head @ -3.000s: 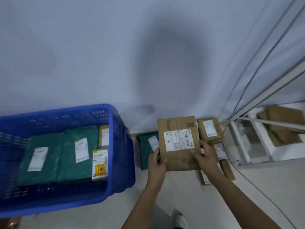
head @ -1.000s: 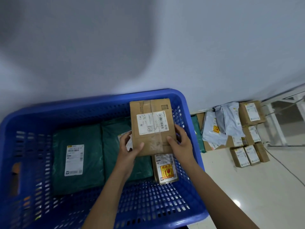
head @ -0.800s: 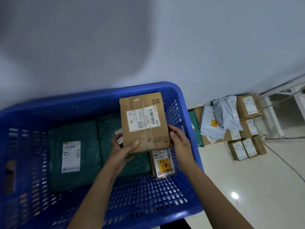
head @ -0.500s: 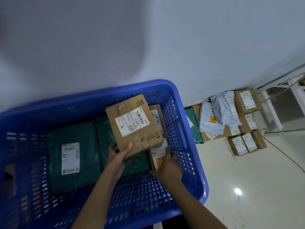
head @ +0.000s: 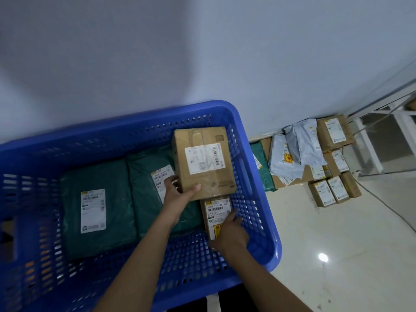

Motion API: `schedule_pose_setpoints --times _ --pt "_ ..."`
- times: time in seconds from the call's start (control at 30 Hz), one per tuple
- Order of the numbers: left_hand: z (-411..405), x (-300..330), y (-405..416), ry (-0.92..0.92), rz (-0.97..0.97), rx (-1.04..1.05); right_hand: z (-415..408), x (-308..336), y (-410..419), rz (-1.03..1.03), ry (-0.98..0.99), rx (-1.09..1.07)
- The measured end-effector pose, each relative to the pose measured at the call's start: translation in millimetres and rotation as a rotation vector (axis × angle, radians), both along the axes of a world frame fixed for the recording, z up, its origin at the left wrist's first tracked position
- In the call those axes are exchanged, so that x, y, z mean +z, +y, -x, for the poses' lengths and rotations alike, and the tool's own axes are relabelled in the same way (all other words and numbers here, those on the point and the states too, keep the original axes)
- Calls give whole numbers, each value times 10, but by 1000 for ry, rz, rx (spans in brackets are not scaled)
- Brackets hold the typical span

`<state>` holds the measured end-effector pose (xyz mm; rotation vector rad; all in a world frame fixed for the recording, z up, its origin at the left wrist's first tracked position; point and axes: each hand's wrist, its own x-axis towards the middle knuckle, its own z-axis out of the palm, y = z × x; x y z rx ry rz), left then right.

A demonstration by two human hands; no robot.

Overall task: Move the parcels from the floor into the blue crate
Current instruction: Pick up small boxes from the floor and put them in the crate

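Cardboard parcel [head: 203,162] gripped by left hand [head: 177,194] inside blue crate [head: 256,221], frame centre; right hand [head: 228,233] fingers flat on small labelled box [head: 216,213].

single head-worn wide-angle view, looking steeply down and forward, close above the blue crate [head: 258,221], wall beyond

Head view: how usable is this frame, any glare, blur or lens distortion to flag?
Head view: dim, bluish light; one small bright glare spot on the glossy floor; wide-angle bend curves the blue crate rim; label print on the cardboard box is too soft to read, and the left hand gripping it is fairly sharp.
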<state>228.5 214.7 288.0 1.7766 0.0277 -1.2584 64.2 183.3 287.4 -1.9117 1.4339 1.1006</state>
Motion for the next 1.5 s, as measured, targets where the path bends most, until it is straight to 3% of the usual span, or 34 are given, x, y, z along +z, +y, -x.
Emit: schedule_pose_setpoints --times 0.27,0.8,1.17,1.5 --pt "48 -183 -192 -82 -85 19 -36 -67 -20 76 -110 -14" --pt "37 -215 -301 -154 -187 -35 -171 -162 -23 134 -46 88" --pt "83 -155 -29 -90 -77 -64 -177 -66 14 195 -65 90" --pt "157 -92 -32 -198 -87 -116 -178 -73 36 183 -79 35"
